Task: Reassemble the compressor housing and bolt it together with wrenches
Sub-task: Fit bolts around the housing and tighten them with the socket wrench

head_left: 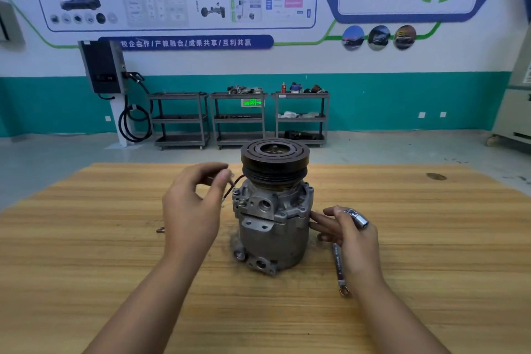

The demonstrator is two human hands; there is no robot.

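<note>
1. The compressor [273,224] stands upright near the middle of the wooden table [86,238]. Its dark grooved pulley [275,158] is on top and its grey metal housing rests on the tabletop.

2. A thin dark wire [230,192] loops out from the upper left of the housing.

3. The left hand [191,210] is raised just beside the upper left of the compressor. Thumb and forefinger are pinched together on a small part [230,176] close to the wire. The part is too blurred to identify. The other fingers are curled loosely.

4. The right hand [350,236] is at the right side of the housing, fingers extended, fingertips touching the metal.

5. A chrome socket head [357,218] shows on top of the right hand.

6. A flat wrench [340,267] emerges from beneath the right hand, with its ring end lying on the table. Whether socket head and wrench are 1 tool or 2 cannot be told. Whether the right hand grips either cannot be told.

7. A small metal piece [160,229] lies on the table, well apart from the compressor, to its left.

8. Background: 3 shelved carts [179,119] stand along the far wall. A wall charger [102,66] with a coiled cable hangs left of them. Printed posters are above.
</note>
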